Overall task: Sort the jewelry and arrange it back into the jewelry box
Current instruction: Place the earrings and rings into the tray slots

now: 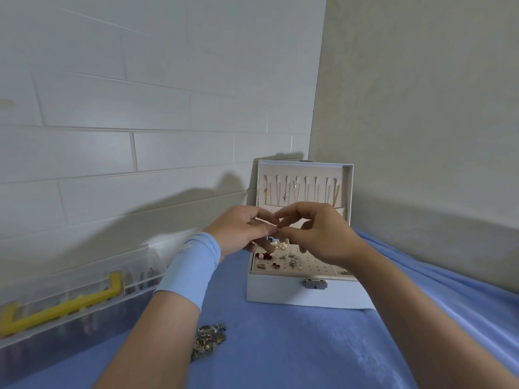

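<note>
Item: small piece (278, 227), type not discernible. Pinched by both grips, left hand (241, 231) and right hand (323, 234), above the open box (280, 293) at the blue cover's (280, 346) far right corner.
Handling advised: kept over the box; seated gently in a free panel (309, 266) hole.

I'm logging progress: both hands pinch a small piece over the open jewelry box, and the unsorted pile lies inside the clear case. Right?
No: the head view shows the unsorted pile on the blue cloth, outside the clear case. Left hand and right hand do pinch the small piece over the open jewelry box.
</note>
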A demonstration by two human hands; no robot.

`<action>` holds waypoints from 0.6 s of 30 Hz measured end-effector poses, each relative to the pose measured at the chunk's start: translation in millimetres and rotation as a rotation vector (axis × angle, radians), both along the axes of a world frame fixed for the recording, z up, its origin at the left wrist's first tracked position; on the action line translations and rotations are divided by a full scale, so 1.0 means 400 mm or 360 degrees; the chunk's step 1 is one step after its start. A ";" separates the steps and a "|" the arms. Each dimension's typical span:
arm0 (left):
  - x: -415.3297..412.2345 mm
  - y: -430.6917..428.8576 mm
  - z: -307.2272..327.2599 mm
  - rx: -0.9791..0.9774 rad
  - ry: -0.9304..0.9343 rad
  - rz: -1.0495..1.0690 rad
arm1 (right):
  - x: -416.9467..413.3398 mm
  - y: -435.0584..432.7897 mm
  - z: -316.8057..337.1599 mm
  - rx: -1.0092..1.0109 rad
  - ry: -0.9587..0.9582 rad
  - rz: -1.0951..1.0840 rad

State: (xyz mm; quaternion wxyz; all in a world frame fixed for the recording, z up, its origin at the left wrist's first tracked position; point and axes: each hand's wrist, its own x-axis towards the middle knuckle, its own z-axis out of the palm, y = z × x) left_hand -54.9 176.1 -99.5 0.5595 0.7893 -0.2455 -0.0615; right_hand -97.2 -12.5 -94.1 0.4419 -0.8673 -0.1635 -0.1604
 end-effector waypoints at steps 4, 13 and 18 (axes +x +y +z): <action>-0.010 -0.014 0.011 -0.0020 -0.0020 0.0006 | 0.001 -0.009 0.005 -0.0039 0.0001 -0.0050; -0.020 -0.043 0.025 -0.0178 0.0022 0.0023 | -0.002 -0.029 0.021 0.0156 -0.0030 -0.0110; -0.014 -0.053 0.018 -0.0125 -0.0057 0.0140 | -0.008 -0.028 0.025 0.0198 -0.0066 -0.0038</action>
